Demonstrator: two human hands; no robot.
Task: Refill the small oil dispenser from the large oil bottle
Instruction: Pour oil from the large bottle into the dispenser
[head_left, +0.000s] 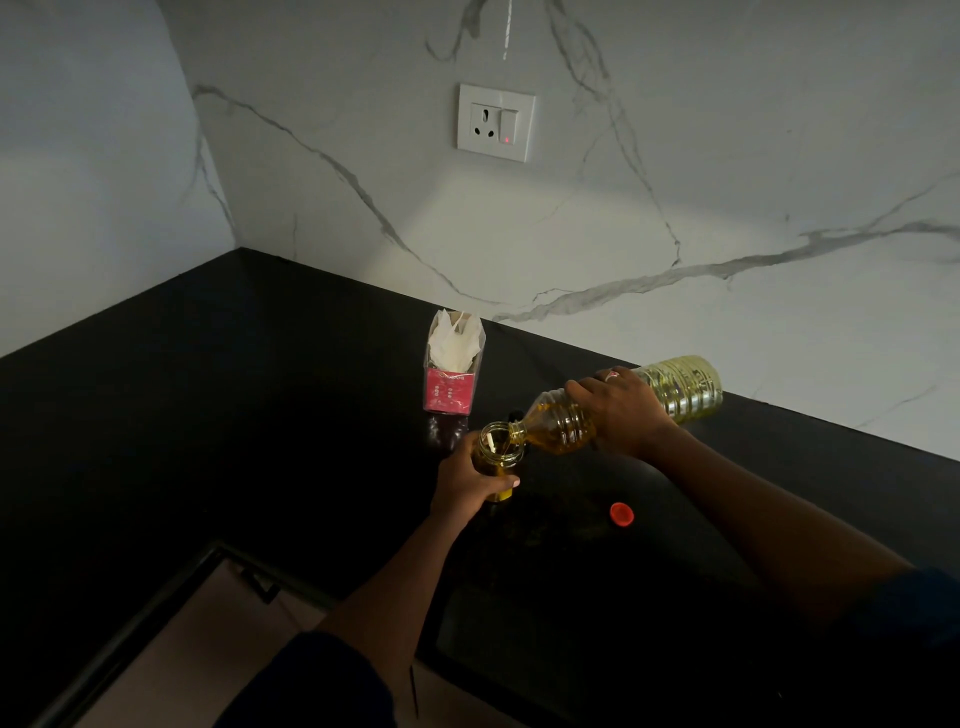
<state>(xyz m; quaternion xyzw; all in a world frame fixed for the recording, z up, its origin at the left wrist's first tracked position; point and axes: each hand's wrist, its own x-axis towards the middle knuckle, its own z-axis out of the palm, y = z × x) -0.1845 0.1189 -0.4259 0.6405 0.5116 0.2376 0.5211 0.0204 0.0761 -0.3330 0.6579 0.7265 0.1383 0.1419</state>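
The small glass oil dispenser (500, 452) stands upright on the black counter (208, 389) with its mouth open and yellow oil inside. My left hand (467, 480) grips its body from the left. The large clear plastic oil bottle (680, 387) is tipped nearly level, its neck touching the dispenser's rim, golden oil at the neck. My right hand (626, 415) grips the bottle around its middle from above. The bottle's red cap (621, 514) lies on the counter to the right of the dispenser.
A pink carton of white tissues (453, 364) stands just behind the dispenser. A marble wall with a white socket (496, 122) rises behind the counter. The counter edge and a floor gap (171, 639) lie at the lower left.
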